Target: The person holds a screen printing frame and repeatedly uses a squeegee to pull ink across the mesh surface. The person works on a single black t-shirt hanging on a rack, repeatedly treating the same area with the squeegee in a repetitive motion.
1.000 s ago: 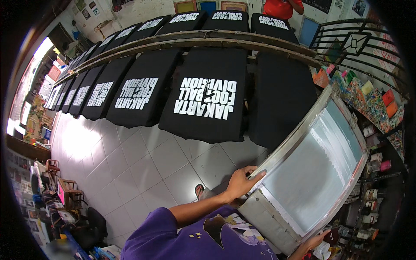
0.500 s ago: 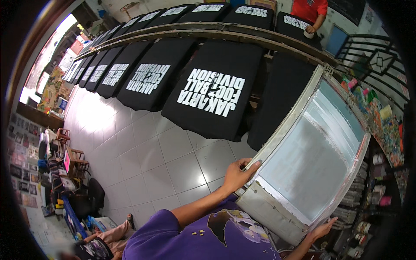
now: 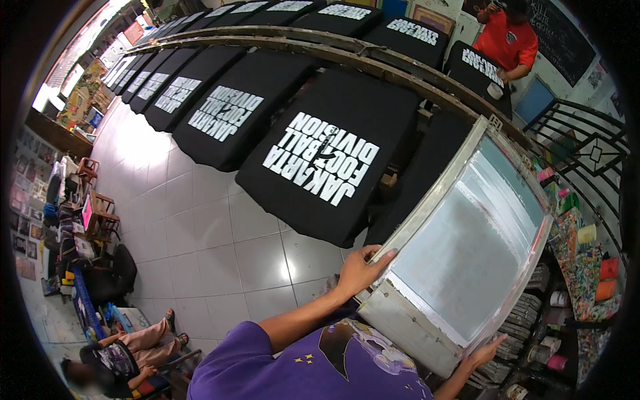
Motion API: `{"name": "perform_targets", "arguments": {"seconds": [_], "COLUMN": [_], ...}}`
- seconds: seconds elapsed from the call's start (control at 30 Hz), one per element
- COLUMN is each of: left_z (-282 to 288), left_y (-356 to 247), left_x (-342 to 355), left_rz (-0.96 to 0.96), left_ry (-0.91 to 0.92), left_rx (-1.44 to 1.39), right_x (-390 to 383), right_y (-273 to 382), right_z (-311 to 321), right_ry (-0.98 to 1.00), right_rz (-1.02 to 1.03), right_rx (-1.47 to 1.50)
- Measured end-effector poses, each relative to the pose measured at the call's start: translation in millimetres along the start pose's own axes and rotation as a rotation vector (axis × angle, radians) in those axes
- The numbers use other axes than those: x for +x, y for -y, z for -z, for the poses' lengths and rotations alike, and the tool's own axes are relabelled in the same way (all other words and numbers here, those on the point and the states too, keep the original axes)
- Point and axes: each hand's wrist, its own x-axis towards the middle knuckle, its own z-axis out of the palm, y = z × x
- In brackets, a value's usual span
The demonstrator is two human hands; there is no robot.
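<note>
A silk-screen printing frame, pale-rimmed with grey mesh and white ink streaked near its far end, is tilted in front of me. My left hand grips its left edge, thumb on the rim. At the near right corner, my right hand holds the other side, its fingers partly hidden by the frame. Under the frame's left edge lies a dark shirt, mostly covered. Left of it, a black T-shirt with a white block-letter print lies flat on its board.
More printed black shirts line two long rows beyond a wooden rail. A person in red stands at the far row holding a cup. Ink pots crowd the right. Another person sits lower left.
The view has shifted, bringing more of the seated person and the person in red into sight. That person's other arm is now raised. Both my hands keep their hold on the frame.
</note>
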Motion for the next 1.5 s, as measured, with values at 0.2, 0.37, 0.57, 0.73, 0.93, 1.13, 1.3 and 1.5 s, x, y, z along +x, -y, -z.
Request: {"name": "perform_targets", "arguments": {"seconds": [0.2,0.37,0.57,0.73,0.93,1.13,1.3,1.5], "left_z": [-13,-13,-12,-21,-23,-18,-13,-3], "left_y": [-3,-11,-25,-14,-22,-9,14,4], "left_x": [26,27,17,9,-12,-13,-1,2], "left_rz": [0.017,0.056,0.066,0.057,0.078,0.065,0.004,0.088], "left_ry": [0.014,-0.013,0.004,-0.075,-0.105,-0.160,-0.218,-0.233], "left_rx": [0.029,0.019,0.015,0.047,-0.023,-0.006,0.003,0.018], "right_x": [24,14,37,38,40,43,42,23], "right_y": [6,25,7,23,39,43,53,74], "right_z": [-18,-34,-36,-38,-40,-52,-63,-87], "right_ry": [0.019,0.044,0.092,0.190,0.273,0.356,0.384,0.366], "right_rz": [-0.040,-0.068,0.103,-0.080,-0.051,0.030,0.077,0.141], "right_rx": [0.005,0.071,-0.031,0.022,0.036,0.048,-0.055,0.035]}}
